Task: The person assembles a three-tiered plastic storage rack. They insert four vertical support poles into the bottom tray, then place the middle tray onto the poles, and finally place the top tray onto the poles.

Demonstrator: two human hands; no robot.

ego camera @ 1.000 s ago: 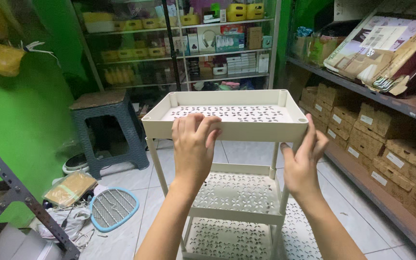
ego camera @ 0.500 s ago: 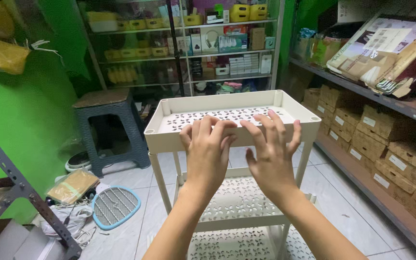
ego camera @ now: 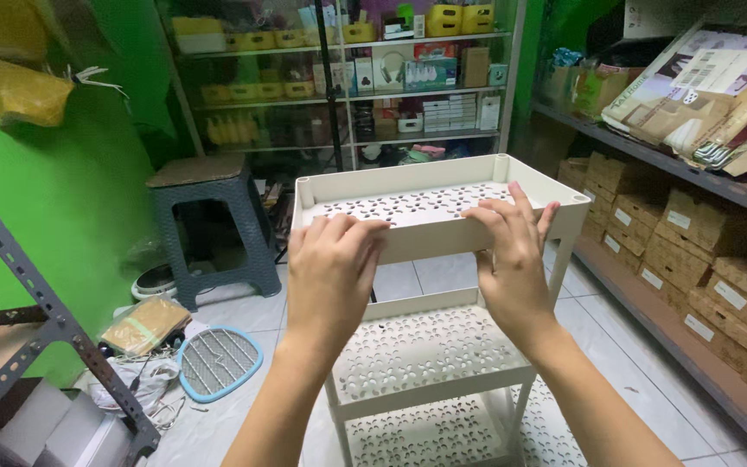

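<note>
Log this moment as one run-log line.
left hand: flat on top tray front rim | right hand: on same rim, fingers over edge | top tray: on white shelf cart, level

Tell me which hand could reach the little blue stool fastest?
Probably the left hand. Both hands rest on the near rim of the white rack's top tray, but the stool stands on the left by the green wall, and the right hand would have to cross over.
</note>
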